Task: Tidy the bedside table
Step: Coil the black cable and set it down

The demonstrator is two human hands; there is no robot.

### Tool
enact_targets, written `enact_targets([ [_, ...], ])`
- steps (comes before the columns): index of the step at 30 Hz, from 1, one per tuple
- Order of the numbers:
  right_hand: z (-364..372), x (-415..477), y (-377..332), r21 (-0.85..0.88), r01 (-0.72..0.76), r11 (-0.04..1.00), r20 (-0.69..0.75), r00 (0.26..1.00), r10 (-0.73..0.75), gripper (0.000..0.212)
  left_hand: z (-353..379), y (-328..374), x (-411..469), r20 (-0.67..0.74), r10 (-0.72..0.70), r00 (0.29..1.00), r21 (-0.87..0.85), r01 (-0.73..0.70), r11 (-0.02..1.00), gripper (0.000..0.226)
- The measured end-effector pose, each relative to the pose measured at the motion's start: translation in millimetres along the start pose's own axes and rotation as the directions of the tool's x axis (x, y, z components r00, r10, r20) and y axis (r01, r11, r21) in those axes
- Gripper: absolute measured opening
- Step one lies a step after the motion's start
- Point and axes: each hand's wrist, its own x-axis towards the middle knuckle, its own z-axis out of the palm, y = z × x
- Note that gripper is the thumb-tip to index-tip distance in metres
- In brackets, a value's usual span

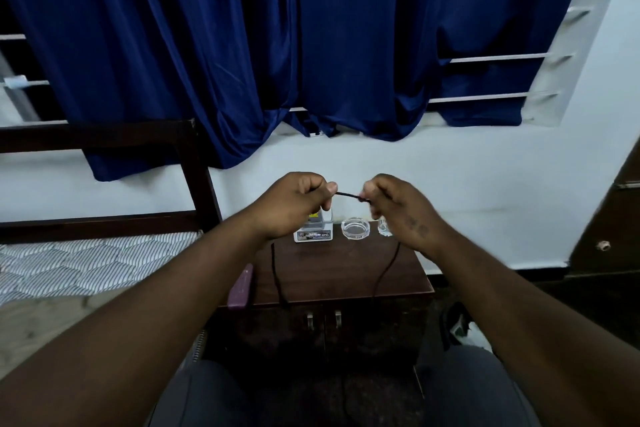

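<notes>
My left hand (289, 206) and right hand (398, 204) each pinch the black cable (348, 196), stretched taut between them for coiling. Its slack ends hang toward six o'clock over the counter (332, 274).

Curtain (242, 45) deep blue, plain. Wall (450, 177) white. Cord (348, 195) black, thin. Tabletop (329, 267) dark brown wood grain; cabinet doors (322, 333) same dark brown, handles (323, 318) silver. Ashtray (355, 228) clear glass. Small box (313, 230) white-grey with dark label. Flat object (240, 286) at tabletop's left edge purple. Mattress (86, 263) white with grey stripes in zigzag quilting. Bed frame (194, 170) dark brown. Trousers (207, 395) grey.
</notes>
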Motion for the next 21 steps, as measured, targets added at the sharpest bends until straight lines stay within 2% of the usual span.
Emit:
enact_targets([
  [3,17.5,1.3,-14.2,0.088,0.078,0.993,0.109,0.990,-0.088,0.029,10.2,4.8,2.1,0.012,0.012,1.000,-0.047,-0.012,0.999,0.042],
  [6,8.2,3.4,-8.5,0.062,0.060,0.996,0.024,0.998,-0.062,0.029,3.8,3.2,1.9,-0.028,0.000,1.000,-0.044,-0.001,0.999,0.042],
  [8,-3.1,3.5,2.5,0.038,0.007,0.999,-0.060,0.998,-0.005,0.029,-1.8,-0.8,-2.2,0.003,-0.038,0.999,-0.091,0.038,0.995,0.039],
  [11,-4.8,5.6,15.7,0.056,-0.052,0.997,-0.197,0.978,0.062,0.030,-1.0,0.8,-10.2,0.128,-0.123,0.984,-0.296,0.156,0.942,0.036],
  [14,7.1,8.9,27.4,0.072,-0.098,0.993,-0.295,0.949,0.115,0.033,5.3,10.3,-11.8,0.185,-0.098,0.978,-0.564,0.187,0.804,0.033],
  [18,25.3,3.4,33.9,0.016,-0.150,0.988,-0.346,0.927,0.147,0.038,11.3,21.5,-7.7,0.072,-0.106,0.992,-0.712,0.126,0.691,0.029],
  [21,43.1,-4.4,24.2,-0.079,-0.155,0.985,-0.203,0.969,0.137,0.034,16.1,21.9,0.7,-0.051,-0.149,0.988,-0.772,0.055,0.633,0.026],
])
